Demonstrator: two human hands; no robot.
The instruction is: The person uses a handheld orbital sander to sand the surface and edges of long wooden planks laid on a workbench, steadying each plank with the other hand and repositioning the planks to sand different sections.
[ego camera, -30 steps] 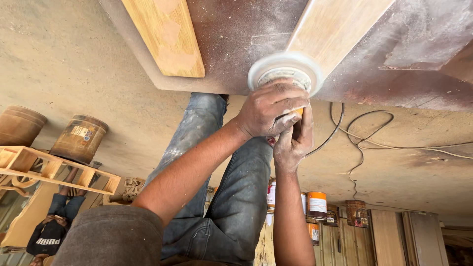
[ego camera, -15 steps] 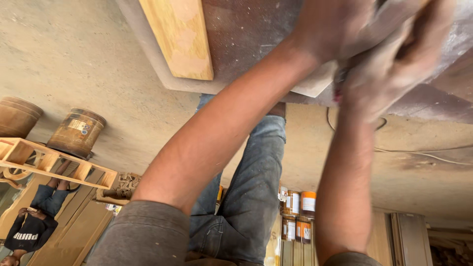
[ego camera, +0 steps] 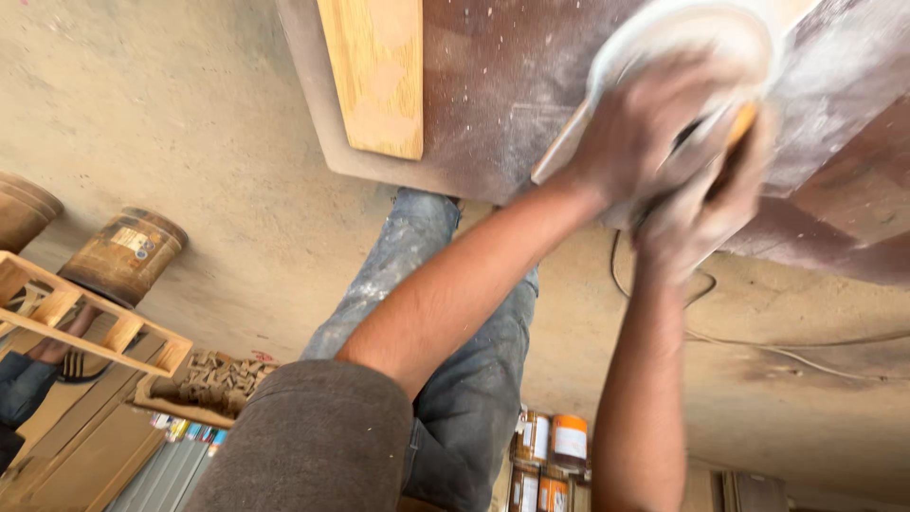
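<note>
Both hands clamped on a round, white-padded, dust-caked disc sander [ego camera: 687,57]: left hand [ego camera: 635,133] wrapped over its body, right hand [ego camera: 706,204] closed round the yellow-tipped grip below, pad pressed to a pale wooden strip [ego camera: 569,156] on the dark, dusty brown board [ego camera: 502,85]. Frame is motion-blurred; judged risk is the pad running off the strip's narrow edge and gouging the board. The thin grey power cord [ego camera: 758,346] trails loose on the sandy floor [ego camera: 190,142] near the jeans-clad legs [ego camera: 464,351], a likely snag or trip.

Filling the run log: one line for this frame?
left hand: on sander | right hand: on sander | sander: against dusty board | view: blurred
</note>
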